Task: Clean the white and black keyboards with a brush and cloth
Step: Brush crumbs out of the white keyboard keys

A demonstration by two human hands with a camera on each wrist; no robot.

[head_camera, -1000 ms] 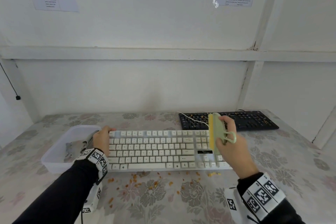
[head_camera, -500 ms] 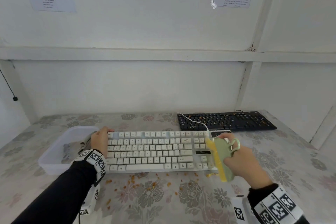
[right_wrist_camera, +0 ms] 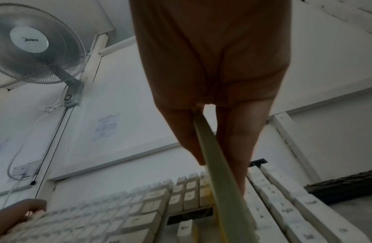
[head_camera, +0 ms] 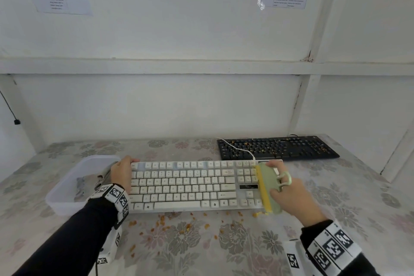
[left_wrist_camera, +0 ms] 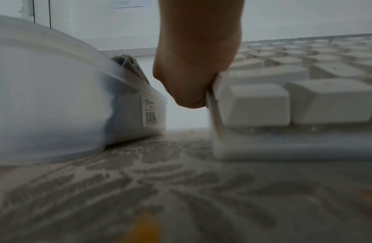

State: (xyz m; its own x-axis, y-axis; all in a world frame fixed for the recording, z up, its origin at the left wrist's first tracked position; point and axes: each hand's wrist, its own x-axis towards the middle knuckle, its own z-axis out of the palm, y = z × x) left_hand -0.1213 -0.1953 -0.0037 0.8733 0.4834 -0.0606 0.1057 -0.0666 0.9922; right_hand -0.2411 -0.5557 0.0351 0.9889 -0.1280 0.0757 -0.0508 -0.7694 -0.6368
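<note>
Right hand (head_camera: 289,195) fingers curled round brush (head_camera: 267,188) over white keyboard (head_camera: 190,184) numpad; left hand (head_camera: 122,172) grips its end; sweep bristles toward near edge, pushing crumbs (head_camera: 188,226) onto surface (head_camera: 336,208)

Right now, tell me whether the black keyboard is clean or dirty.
Dirty: orange crumbs lie scattered among the keys of the black keyboard.

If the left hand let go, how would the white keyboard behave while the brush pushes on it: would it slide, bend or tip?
The white keyboard is a long, flat, rigid-looking slab, so bending or tipping seems unlikely. It lies on a smooth-looking tablecloth, so it may slide. The left hand holding its left end while the brush presses the right end suggests bracing.
</note>
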